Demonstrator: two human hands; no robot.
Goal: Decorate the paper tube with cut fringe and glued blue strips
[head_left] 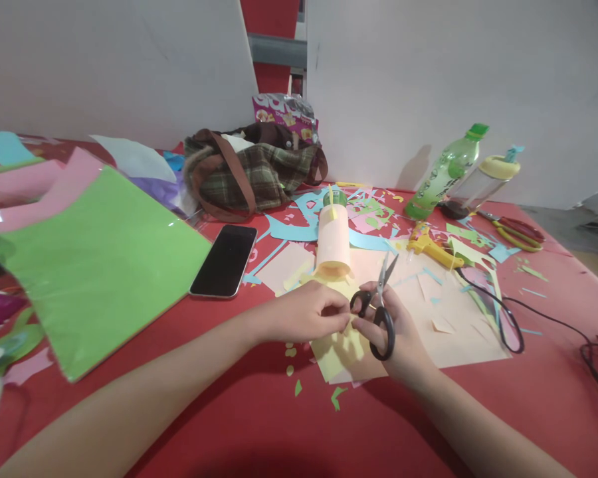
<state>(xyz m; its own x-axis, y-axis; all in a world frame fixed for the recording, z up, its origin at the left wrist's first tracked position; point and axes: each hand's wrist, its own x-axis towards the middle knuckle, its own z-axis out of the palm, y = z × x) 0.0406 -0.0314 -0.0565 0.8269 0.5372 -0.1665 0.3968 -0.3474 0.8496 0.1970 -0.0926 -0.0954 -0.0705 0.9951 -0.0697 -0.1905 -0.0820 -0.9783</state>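
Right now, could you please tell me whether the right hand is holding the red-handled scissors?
No, the right hand holds the black scissors, while the red-handled scissors lie on the table by the clear bottle.

Nothing readable right now: the label on the green bottle [443, 174] and the purple snack bag [285, 116] both carry print, but it's too small and blurred to make out.

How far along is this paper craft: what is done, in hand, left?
Done: a peach paper tube is rolled, cut scraps about. In hand: right hand holds scissors; left hand pinches yellow paper. Left, likely: the green sheet looks uncut.
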